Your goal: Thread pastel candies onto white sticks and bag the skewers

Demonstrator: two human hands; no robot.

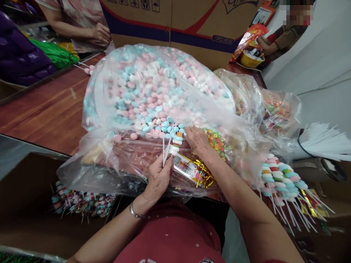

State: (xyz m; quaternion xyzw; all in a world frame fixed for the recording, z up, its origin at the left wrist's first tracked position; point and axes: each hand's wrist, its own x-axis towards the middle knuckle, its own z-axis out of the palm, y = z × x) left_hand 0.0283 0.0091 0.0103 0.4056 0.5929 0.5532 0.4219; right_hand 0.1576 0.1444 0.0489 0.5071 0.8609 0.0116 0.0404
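Note:
My left hand (159,178) is closed around a few thin white sticks (166,148) that point up toward the sweets. One stick carries several stacked pastel candies (175,144). My right hand (196,139) reaches palm down into the open mouth of a large clear plastic bag (109,106) full of pink, blue and white round candies (148,98); its fingertips are pinched among the loose candies at the top of the stick. Multicoloured ring candies (216,140) lie just right of that hand. Gold twist ties (201,171) and a printed label lie under the plastic below it.
Finished candy skewers (279,180) are piled at the right, more (79,202) in a brown box at lower left. A bundle of white sticks (323,142) lies far right. A big cardboard box (178,25) stands behind. Two other people work at the far corners of the wooden table (46,113).

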